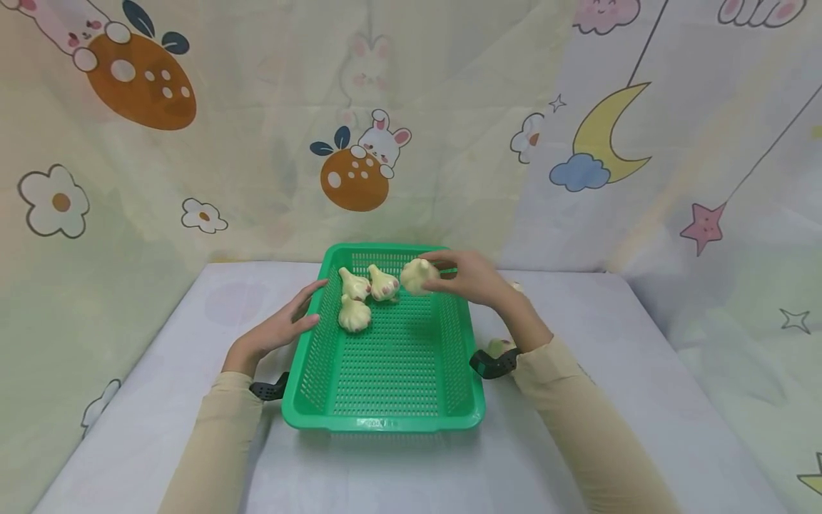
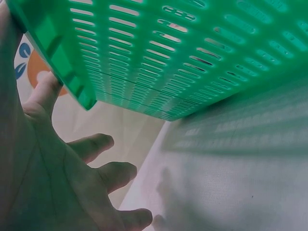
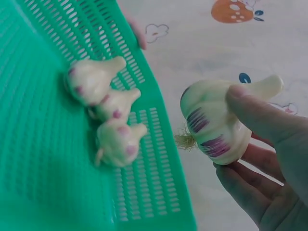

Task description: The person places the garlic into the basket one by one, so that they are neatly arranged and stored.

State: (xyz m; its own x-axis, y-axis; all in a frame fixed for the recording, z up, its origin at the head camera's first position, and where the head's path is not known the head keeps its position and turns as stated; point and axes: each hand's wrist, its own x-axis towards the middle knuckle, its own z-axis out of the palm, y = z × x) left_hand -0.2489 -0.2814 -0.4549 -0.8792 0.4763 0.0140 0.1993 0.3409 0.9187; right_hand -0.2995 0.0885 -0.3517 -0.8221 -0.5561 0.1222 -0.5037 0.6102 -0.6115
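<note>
My right hand [image 1: 467, 277] pinches a garlic bulb [image 1: 418, 276] between thumb and fingers, above the far right part of a green plastic basket [image 1: 383, 423]. In the right wrist view the held garlic bulb [image 3: 216, 120] shows purple streaks and a tuft of dry roots. Three other garlic bulbs [image 1: 355, 314] lie together in the basket's far left corner. My left hand [image 1: 277, 330] is at the basket's left rim, its fingers spread and not curled round it. From the left wrist, a fingertip of that hand [image 2: 57, 159] touches the rim's underside.
The basket stands on a table with a white cloth [image 1: 257, 457]. Right of it, partly behind my right forearm, lies another garlic bulb [image 1: 499, 347], and a further pale piece [image 1: 516, 286] peeks out beyond the wrist. A cartoon-printed curtain [image 1: 270, 143] hangs behind the table.
</note>
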